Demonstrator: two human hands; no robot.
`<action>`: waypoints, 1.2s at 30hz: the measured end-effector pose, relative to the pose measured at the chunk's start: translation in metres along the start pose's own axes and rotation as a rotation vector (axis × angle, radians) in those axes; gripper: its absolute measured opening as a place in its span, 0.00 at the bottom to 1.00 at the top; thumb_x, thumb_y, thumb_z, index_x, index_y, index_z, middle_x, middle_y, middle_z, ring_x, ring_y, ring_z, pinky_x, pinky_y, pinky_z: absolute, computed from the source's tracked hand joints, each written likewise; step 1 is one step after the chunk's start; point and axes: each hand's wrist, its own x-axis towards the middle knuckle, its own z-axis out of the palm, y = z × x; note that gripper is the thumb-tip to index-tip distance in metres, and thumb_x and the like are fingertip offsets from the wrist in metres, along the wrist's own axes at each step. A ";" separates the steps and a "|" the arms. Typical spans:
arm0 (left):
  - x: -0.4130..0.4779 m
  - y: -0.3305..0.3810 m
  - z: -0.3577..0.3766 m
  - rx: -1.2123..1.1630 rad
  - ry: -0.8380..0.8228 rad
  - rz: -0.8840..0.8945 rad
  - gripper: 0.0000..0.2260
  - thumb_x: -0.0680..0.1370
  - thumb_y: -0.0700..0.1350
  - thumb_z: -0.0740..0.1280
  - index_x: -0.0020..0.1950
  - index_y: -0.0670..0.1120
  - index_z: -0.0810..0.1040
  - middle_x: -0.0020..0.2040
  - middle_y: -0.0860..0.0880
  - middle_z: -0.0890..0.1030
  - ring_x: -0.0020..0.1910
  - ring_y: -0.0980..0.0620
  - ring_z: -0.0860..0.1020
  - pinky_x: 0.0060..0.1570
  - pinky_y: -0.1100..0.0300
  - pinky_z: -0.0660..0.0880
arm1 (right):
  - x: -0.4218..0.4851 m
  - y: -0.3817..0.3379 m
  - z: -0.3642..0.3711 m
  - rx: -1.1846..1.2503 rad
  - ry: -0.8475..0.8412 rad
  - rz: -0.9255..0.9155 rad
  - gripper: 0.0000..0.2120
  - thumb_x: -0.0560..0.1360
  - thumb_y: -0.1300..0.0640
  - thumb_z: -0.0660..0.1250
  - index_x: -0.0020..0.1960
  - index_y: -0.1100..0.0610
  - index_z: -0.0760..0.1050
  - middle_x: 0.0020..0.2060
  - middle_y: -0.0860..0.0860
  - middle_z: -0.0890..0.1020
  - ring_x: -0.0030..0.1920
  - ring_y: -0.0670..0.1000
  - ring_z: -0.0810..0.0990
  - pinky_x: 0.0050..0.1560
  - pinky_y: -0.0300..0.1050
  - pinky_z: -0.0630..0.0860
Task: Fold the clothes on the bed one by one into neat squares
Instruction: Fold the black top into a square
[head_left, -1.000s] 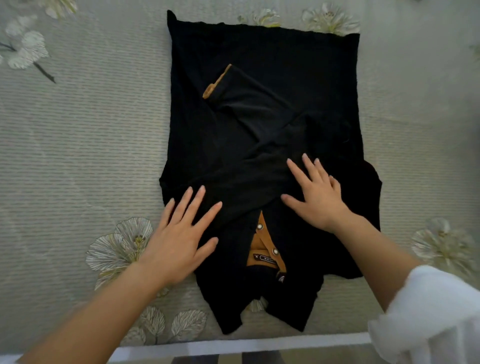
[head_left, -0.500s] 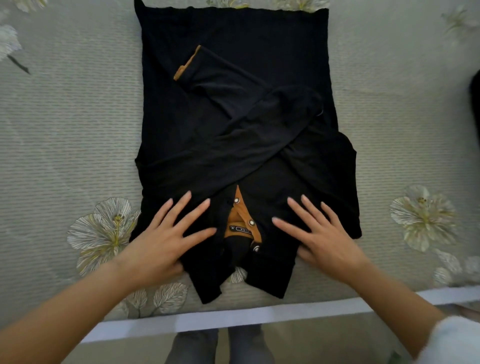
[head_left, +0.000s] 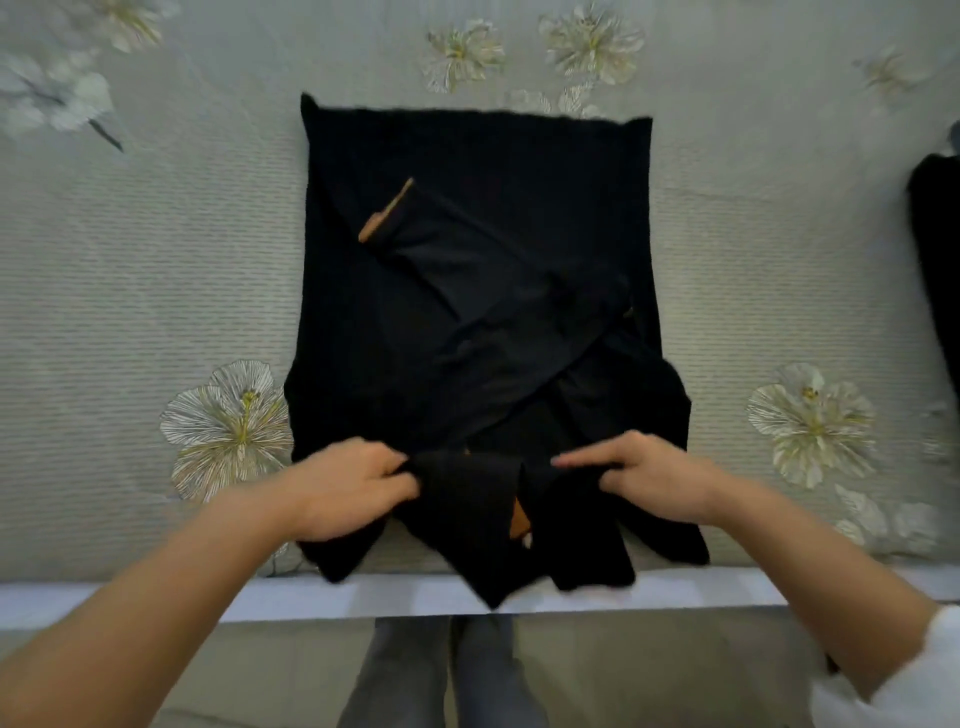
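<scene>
A black long-sleeved shirt with mustard-orange trim (head_left: 467, 291) lies flat on the middle of the bed (head_left: 156, 291), which has a grey-green ribbed cover printed with pale flowers. The shirt's straight hem points to the far edge of the bed and its collar end reaches the near edge. Its two sleeves are folded across the body and cross each other. The orange cuff (head_left: 387, 210) of one sleeve lies toward the far left of the shirt.

The left hand (head_left: 343, 488) grips the collar end on its left side, fingers curled round a bunch of the cloth. The right hand (head_left: 654, 478) grips the same end on its right side, fingers over the cloth and thumb under it. Between the hands the cloth is raised and doubled over, and a strip of orange placket (head_left: 518, 514) shows in the opening. Both hands are slightly blurred.

Part of another dark garment (head_left: 940, 249) lies at the right edge of the bed, well apart from the shirt.
</scene>
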 end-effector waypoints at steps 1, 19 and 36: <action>-0.007 0.004 0.005 -0.018 -0.044 0.001 0.16 0.76 0.57 0.59 0.34 0.47 0.72 0.36 0.54 0.75 0.44 0.51 0.76 0.42 0.60 0.66 | -0.007 -0.001 0.001 0.039 -0.094 0.025 0.25 0.73 0.69 0.61 0.63 0.45 0.78 0.61 0.41 0.78 0.64 0.38 0.72 0.64 0.25 0.62; 0.087 -0.024 -0.206 -0.582 0.280 -0.330 0.21 0.76 0.61 0.60 0.54 0.46 0.80 0.52 0.45 0.83 0.45 0.47 0.80 0.47 0.56 0.75 | 0.100 -0.054 -0.188 0.114 0.432 0.337 0.11 0.74 0.54 0.67 0.53 0.58 0.82 0.51 0.54 0.83 0.51 0.52 0.79 0.52 0.43 0.73; 0.064 -0.046 -0.024 -0.561 0.946 -0.602 0.26 0.76 0.56 0.64 0.70 0.47 0.63 0.64 0.46 0.73 0.66 0.42 0.69 0.68 0.39 0.56 | 0.068 0.021 -0.023 0.602 1.007 0.715 0.27 0.67 0.38 0.72 0.52 0.59 0.73 0.52 0.56 0.78 0.54 0.57 0.77 0.58 0.57 0.75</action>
